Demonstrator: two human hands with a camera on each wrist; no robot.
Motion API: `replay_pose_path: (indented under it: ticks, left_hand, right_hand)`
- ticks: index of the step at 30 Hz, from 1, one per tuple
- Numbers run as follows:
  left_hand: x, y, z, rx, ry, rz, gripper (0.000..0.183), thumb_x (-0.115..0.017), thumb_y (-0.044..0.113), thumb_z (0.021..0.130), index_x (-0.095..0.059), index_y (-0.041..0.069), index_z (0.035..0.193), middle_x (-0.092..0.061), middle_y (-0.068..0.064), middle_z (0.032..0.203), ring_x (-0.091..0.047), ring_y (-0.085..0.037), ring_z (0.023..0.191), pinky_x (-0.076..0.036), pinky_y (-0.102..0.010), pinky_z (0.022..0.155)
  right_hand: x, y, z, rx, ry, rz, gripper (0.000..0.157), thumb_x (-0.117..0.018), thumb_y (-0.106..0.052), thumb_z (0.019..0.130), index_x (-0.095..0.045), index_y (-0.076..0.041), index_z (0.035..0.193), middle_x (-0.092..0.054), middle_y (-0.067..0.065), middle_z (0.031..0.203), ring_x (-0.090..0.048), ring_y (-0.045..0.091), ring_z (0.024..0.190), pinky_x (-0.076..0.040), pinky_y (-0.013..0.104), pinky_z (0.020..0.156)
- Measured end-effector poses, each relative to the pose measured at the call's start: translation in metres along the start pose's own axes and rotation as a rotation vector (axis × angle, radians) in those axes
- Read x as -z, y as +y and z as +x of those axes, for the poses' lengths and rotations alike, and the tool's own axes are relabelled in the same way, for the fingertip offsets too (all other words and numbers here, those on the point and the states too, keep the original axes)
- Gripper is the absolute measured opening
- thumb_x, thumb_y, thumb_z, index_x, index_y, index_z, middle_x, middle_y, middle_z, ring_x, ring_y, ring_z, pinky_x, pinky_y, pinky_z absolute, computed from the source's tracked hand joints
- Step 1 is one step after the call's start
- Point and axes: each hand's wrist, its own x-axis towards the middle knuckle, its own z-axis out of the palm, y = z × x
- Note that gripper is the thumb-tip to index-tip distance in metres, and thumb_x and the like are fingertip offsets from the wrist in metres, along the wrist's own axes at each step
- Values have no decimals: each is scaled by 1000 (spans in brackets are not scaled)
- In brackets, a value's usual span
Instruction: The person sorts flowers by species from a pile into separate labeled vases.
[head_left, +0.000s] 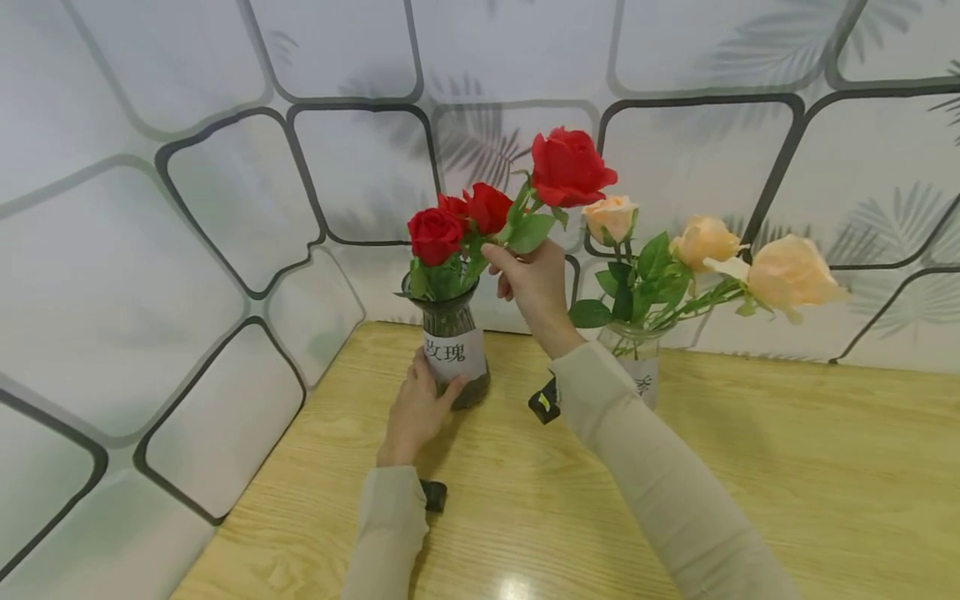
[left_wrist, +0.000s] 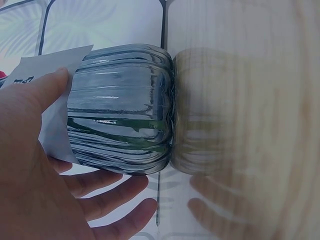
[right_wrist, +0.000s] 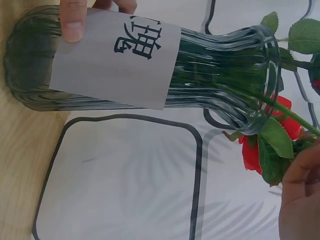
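A dark ribbed glass vase (head_left: 471, 392) with a white label bearing Chinese characters stands on the table. My left hand (head_left: 417, 408) holds it low down, thumb over the label (left_wrist: 50, 115) and fingers around the other side. Red roses (head_left: 435, 237) rise from its mouth. Just right of the rim, my right hand (head_left: 536, 283) pinches a rose stem beneath green leaves; a large red rose (head_left: 570, 167) leans up and right above that hand. In the right wrist view, a green stem (right_wrist: 287, 112) runs from the vase mouth toward the right hand (right_wrist: 302, 200). The fingertips there are partly cut off.
A clear glass vase (head_left: 626, 342) with peach roses (head_left: 791, 273) stands to the right, partly behind the right sleeve. Both vases are on a wooden table (head_left: 495, 525), close to a patterned wall covering (head_left: 360, 175). Black straps (head_left: 545, 402) show at the wrists.
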Motion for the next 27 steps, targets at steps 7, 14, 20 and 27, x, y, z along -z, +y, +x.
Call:
replay_pose_path:
  ticks: [7,14,20,27]
  left_hand:
    - [0,-2,1,10,-1,11,84,-50,50,89,-8,3,144,-32,-24,137,-39,-36,122,-37,-50,94]
    - [-1,-2,2,16,-12,22,86,-48,53,89,-6,3,144,-29,-26,139,-36,-37,124,-35,-50,96]
    - [0,-1,3,14,-11,31,86,-48,53,89,-8,1,144,-30,-27,138,-37,-38,123,-36,-50,95]
    - [0,-1,2,9,-8,22,85,-49,52,89,-8,1,144,-32,-25,138,-38,-37,122,-37,-50,94]
  right_hand:
    - [-6,-1,2,43,48,-75,18,-66,-14,85,-62,2,80,-58,9,56,-48,18,37,-43,25,40]
    - [-17,9,2,-63,4,-276,15,-69,-14,82,-64,1,82,-53,9,52,-49,19,43,-41,28,45]
    - [-22,18,1,-118,-13,-437,26,-71,-14,79,-64,1,99,-66,9,90,-60,18,85,-48,32,77]
    - [-25,20,4,-194,-79,-474,45,-70,-12,77,-55,-2,118,-62,9,111,-58,22,102,-45,34,87]
